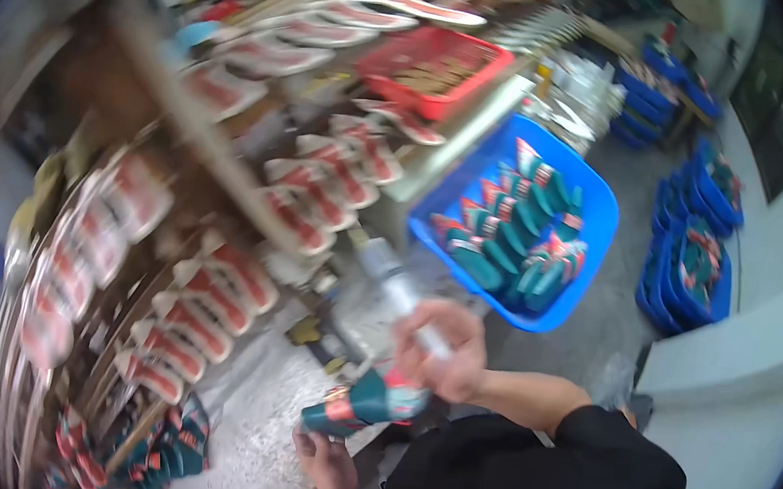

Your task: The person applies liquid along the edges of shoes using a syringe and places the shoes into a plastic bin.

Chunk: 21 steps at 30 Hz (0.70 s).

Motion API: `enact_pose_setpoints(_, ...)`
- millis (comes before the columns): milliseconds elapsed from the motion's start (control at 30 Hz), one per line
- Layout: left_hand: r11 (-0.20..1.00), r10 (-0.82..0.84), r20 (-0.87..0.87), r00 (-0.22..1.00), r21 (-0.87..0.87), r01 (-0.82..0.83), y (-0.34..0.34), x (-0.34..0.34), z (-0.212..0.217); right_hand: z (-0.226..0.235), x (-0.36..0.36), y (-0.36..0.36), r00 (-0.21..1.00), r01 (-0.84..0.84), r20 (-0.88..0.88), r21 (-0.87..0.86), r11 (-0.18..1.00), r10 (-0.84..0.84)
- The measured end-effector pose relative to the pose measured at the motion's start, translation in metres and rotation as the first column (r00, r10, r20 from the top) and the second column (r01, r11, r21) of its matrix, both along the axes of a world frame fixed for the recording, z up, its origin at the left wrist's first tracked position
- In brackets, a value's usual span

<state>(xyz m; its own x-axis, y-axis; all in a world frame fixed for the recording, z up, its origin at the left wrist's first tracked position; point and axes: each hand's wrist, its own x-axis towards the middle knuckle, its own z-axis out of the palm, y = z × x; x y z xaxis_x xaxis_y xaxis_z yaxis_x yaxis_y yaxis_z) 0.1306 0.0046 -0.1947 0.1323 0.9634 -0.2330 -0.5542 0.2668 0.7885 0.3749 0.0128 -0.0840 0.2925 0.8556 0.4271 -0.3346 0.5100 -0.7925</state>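
A dark green shoe with coral-red parts lies tilted just above the white-speckled bench top. Around its toe end close the fingers of my left hand. My right hand is closed around a blurred white-and-grey cylindrical tool, whose narrow, yellowish tip points up and left, away from the shoe. That hand is over the shoe's other end and partly hides it. Motion blur hides the exact kind of tool.
Shoe soles, pale-rimmed with red middles, line slanted racks at left. A blue basin of green shoes stands beyond my right hand. Behind is a red crate of brown pieces. More blue baskets stand by the right wall.
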Motion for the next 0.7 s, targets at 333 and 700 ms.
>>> enact_pose_setpoints(333, 0.882, -0.250, 0.322, 0.913, -0.314, 0.352, 0.031, 0.219, 0.039, -0.017, 0.119, -0.020, 0.877, -0.233, 0.479, 0.462, 0.855, -0.020)
enact_pose_setpoints(700, 0.889, -0.309, -0.020, 0.951, 0.348, 0.297, 0.019, 0.195, 0.118, 0.077, 0.236, -0.028, 0.824, -0.547, -0.010, 0.246, 0.801, 0.566)
